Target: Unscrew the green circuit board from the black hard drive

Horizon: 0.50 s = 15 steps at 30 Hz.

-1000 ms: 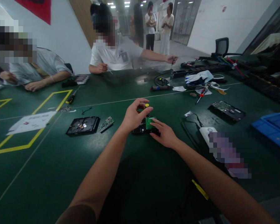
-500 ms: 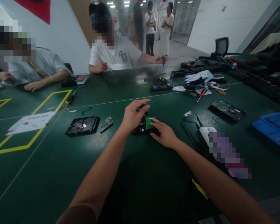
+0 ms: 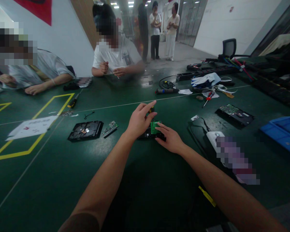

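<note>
Left hand (image 3: 139,120) arches just left of the circuit board (image 3: 155,128), index finger (image 3: 150,105) stretched out above the thumb (image 3: 151,117); right hand (image 3: 171,139) comes from the board's right, fingers (image 3: 163,127) extended, touching it!

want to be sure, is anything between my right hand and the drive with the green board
Nothing visible: fingers of the right hand lie over the green board of the drive. The yellow-black tool at the left hand is beyond them.
</note>
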{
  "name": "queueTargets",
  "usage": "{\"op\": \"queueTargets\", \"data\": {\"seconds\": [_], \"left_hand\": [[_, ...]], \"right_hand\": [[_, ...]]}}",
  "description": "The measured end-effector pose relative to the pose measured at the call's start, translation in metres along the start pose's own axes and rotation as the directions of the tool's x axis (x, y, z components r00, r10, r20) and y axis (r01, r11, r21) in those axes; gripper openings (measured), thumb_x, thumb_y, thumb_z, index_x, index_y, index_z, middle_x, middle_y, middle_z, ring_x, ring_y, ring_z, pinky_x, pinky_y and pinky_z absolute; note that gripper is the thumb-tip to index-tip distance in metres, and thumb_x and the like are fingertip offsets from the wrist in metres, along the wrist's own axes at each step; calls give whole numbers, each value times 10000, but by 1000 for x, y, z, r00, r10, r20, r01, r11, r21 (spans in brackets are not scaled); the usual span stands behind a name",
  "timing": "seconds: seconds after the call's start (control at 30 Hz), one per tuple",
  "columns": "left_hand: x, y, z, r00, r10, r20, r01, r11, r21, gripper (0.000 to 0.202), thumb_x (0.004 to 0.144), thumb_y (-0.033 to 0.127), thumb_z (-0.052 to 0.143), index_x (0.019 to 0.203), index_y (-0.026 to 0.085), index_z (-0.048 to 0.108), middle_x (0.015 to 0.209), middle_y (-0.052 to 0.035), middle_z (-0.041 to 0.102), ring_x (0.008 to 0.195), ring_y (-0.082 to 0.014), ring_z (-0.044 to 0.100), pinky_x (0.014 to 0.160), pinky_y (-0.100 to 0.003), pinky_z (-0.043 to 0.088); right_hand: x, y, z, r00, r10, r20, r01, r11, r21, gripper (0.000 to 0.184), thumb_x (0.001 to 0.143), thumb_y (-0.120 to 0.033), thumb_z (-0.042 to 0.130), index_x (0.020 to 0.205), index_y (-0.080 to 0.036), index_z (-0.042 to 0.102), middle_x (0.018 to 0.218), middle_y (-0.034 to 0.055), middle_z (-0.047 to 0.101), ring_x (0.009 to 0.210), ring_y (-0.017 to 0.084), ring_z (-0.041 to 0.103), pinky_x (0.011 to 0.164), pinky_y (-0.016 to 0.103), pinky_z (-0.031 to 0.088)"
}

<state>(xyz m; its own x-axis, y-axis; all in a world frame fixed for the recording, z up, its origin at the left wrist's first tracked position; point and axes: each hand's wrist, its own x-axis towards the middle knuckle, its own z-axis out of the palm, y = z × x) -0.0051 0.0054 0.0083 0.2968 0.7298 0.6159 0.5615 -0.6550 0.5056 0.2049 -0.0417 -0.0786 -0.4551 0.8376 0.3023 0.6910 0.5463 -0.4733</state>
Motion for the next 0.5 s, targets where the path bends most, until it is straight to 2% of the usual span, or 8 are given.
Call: {"op": "queueTargets", "data": {"seconds": [0.1, 0.17, 0.33, 0.5], "left_hand": [[0, 1, -1, 995, 39, 87, -40, 999, 2, 619, 1004, 159, 563, 1582, 305, 400, 1310, -94, 633, 1113, -205, 630, 939, -362, 560], [-1, 1, 0, 994, 39, 103, -42, 999, 28, 610, 1005, 165, 562, 1577, 309, 406, 1293, -92, 642, 1086, -209, 638, 942, -375, 561], [-2, -1, -1, 996, -37, 81, 26, 991, 129, 543, 976, 291, 655, 1500, 310, 510, 1207, -83, 646, 959, -207, 660, 825, -354, 589], [-1, -2, -3, 992, -12, 124, -1, 995, 101, 679, 985, 173, 579, 1601, 329, 340, 1349, -107, 620, 1099, -244, 653, 920, -404, 581]], "right_hand": [[0, 0, 0, 1000, 4, -4, -4, 1000, 4, 503, 937, -393, 668, 1409, -233, 599, 1593, 96, 493, 1431, 331, 512, 1160, 564, 462], [0, 0, 1, 1000, 7, -9, -7, 1000, 9, 503, 930, -391, 676, 1403, -233, 603, 1587, 99, 500, 1422, 330, 522, 1155, 557, 468], [0, 0, 1, 1000, 9, -9, -9, 1000, 8, 506, 927, -392, 680, 1401, -230, 604, 1594, 104, 492, 1407, 339, 536, 1148, 563, 471], [0, 0, 0, 1000, 9, -2, -9, 1000, 21, 514, 933, -403, 673, 1414, -238, 593, 1596, 99, 489, 1418, 333, 525, 1151, 565, 468]]}}
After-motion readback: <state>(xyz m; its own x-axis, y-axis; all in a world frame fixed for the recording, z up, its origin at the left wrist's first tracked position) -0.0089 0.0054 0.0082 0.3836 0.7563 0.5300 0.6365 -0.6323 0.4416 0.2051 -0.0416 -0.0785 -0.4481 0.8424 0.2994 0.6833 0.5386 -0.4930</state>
